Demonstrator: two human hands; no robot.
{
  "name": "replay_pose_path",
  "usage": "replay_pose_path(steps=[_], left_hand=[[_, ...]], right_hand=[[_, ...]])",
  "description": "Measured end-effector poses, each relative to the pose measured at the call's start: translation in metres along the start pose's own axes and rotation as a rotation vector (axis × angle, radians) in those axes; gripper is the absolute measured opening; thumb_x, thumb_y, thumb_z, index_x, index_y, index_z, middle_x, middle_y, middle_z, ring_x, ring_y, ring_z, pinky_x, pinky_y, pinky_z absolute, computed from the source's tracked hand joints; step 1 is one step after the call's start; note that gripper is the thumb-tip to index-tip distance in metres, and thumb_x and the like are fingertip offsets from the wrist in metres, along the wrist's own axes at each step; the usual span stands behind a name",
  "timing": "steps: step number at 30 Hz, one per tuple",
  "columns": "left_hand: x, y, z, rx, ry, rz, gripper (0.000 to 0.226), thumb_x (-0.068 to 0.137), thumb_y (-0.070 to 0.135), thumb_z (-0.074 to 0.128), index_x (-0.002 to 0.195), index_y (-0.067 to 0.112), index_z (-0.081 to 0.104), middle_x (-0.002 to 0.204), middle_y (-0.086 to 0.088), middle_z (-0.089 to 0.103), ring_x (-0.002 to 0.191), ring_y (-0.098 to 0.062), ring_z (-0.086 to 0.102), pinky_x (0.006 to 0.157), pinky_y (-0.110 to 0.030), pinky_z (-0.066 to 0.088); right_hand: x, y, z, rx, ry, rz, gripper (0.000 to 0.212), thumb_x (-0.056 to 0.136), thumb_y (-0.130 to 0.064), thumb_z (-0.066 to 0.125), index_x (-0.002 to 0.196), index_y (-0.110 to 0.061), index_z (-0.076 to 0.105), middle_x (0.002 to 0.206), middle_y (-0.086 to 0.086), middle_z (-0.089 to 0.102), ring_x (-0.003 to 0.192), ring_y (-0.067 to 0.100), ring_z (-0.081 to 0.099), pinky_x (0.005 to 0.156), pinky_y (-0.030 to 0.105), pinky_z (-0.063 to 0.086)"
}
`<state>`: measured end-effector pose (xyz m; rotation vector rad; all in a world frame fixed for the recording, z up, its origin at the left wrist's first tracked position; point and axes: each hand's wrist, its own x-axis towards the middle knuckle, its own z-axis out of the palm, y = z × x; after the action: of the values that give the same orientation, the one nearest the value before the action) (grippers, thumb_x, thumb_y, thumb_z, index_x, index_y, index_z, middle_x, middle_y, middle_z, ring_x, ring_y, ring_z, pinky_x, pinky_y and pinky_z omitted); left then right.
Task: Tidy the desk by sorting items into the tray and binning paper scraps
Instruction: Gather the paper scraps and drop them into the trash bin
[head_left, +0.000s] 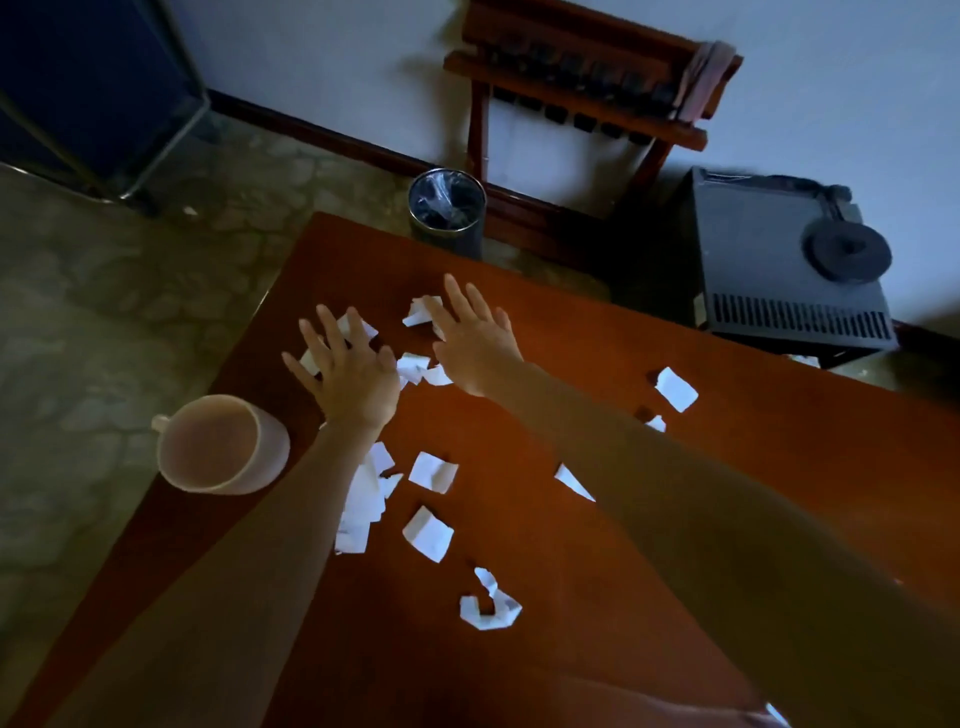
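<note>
Several white paper scraps (428, 533) lie scattered over the brown desk (597, 545). My left hand (349, 366) is spread flat, palm down, over scraps near the desk's far left side. My right hand (475, 335) is also spread flat, fingers apart, beside a crumpled scrap (420, 310) near the far edge. More scraps (415, 366) sit between the two hands. Neither hand holds anything. A round bin (448, 210) with a clear liner stands on the floor just beyond the desk's far edge. No tray is in view.
A white mug (221, 444) stands at the desk's left edge, close to my left forearm. A dark box-shaped appliance (784, 260) sits on a low stand at the right. A wooden rack (587, 88) leans on the wall behind the bin.
</note>
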<state>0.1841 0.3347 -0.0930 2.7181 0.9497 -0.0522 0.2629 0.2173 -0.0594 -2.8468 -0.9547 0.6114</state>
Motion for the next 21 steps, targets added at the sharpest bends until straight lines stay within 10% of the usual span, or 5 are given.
replay_pose_path(steps=[7,11,16,21], left_hand=[[-0.009,-0.023,0.006,-0.049,-0.095,0.181,0.051,0.101,0.030,0.028,0.149,0.018,0.017,0.158,-0.010,0.011,0.148,-0.026,0.002,0.115,-0.056,-0.002],[-0.053,-0.038,0.008,0.046,-0.099,0.412,0.053,0.086,0.007,0.060,0.136,0.001,0.043,0.146,-0.029,0.032,0.138,-0.046,0.026,0.103,-0.071,0.017],[-0.118,-0.036,0.008,-0.043,-0.209,0.383,0.072,0.083,0.043,0.007,0.145,0.013,0.030,0.155,-0.018,0.019,0.146,-0.033,0.010,0.113,-0.056,-0.003],[-0.180,-0.021,0.019,-0.031,-0.234,0.317,0.072,0.083,0.049,0.012,0.146,0.020,0.028,0.156,-0.014,0.019,0.147,-0.026,0.010,0.114,-0.049,-0.005]], right_hand=[[0.003,-0.002,0.019,0.039,-0.042,-0.085,0.051,0.101,-0.034,0.029,0.148,-0.032,0.010,0.159,0.003,-0.005,0.147,0.027,-0.006,0.118,0.051,0.002],[-0.046,0.005,0.047,0.088,0.051,-0.110,0.046,0.101,-0.037,0.026,0.146,-0.033,0.017,0.160,0.003,-0.001,0.147,0.025,-0.007,0.119,0.046,-0.001],[-0.114,0.020,0.070,0.188,0.071,-0.053,0.045,0.101,-0.038,0.023,0.146,-0.032,0.023,0.159,0.000,0.002,0.148,0.020,-0.005,0.116,0.037,-0.009],[-0.181,0.036,0.087,0.163,0.058,0.066,0.048,0.100,-0.043,0.021,0.147,-0.032,0.018,0.160,0.000,0.000,0.148,0.018,-0.005,0.118,0.039,-0.005]])
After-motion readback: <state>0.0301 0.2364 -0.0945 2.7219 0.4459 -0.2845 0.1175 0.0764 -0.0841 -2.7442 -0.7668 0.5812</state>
